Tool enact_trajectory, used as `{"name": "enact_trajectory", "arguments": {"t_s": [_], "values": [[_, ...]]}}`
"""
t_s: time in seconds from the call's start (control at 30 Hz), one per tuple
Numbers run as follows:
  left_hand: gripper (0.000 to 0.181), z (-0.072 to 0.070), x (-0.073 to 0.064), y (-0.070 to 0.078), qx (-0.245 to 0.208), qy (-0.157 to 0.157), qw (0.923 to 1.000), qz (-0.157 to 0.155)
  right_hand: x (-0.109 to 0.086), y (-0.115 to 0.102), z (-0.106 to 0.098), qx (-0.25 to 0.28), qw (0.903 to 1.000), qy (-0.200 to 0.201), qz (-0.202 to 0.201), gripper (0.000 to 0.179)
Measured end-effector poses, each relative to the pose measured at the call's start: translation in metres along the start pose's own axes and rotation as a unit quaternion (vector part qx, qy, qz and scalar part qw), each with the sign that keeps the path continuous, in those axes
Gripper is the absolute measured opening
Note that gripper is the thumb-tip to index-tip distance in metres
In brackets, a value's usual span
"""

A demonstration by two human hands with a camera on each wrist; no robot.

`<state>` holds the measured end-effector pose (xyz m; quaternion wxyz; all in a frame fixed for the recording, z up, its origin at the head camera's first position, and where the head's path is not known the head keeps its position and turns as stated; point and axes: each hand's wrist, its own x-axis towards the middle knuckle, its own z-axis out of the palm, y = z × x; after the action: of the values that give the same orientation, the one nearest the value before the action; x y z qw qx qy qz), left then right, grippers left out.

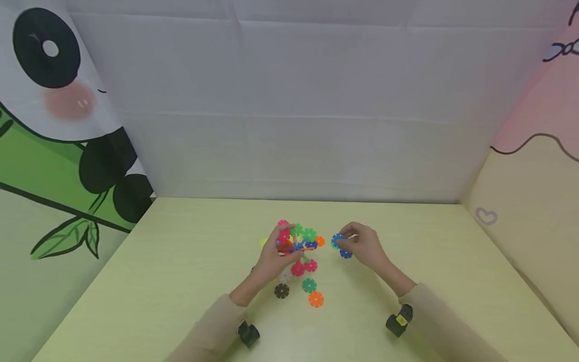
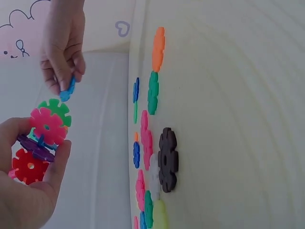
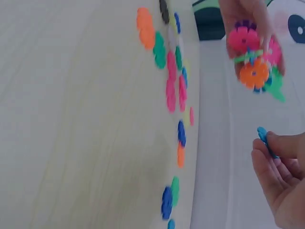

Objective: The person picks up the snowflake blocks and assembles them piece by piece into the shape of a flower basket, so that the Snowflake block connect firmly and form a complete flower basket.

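Note:
My left hand (image 1: 270, 261) holds a cluster of interlocked plastic snowflake discs (image 2: 47, 125) above the table. Pink, red, purple, green and orange pieces show in it across the wrist views. To its right, my right hand (image 1: 368, 249) pinches a single light blue snowflake disc (image 3: 262, 133) between thumb and fingers. That disc and the cluster are apart. Beneath the right hand a dark blue disc (image 1: 346, 253) lies on the table. Part of the cluster is hidden by the left fingers in the head view.
Loose discs lie around the left hand on the pale table (image 1: 181, 281): a black one (image 1: 282, 290), a green one (image 1: 309, 285), an orange one (image 1: 316, 299) and several pink, blue and yellow ones. A white wall panel (image 1: 307, 151) stands behind, with printed panels at both sides.

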<state>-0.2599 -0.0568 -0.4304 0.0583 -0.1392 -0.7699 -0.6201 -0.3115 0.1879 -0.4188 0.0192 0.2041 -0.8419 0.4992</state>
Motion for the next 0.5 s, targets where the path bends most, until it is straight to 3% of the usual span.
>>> {"name": "enact_trajectory", "arguments": {"t_s": [0.2, 0.5], "values": [[0.059, 0.011, 0.005, 0.002, -0.026, 0.011, 0.9996, -0.006, -0.008, -0.028, 0.025, 0.074, 0.9969, 0.024, 0.012, 0.016], [0.059, 0.018, 0.004, 0.004, -0.024, 0.015, 0.9996, -0.004, -0.011, -0.031, 0.039, 0.103, 0.9913, 0.081, 0.013, 0.014]]}}
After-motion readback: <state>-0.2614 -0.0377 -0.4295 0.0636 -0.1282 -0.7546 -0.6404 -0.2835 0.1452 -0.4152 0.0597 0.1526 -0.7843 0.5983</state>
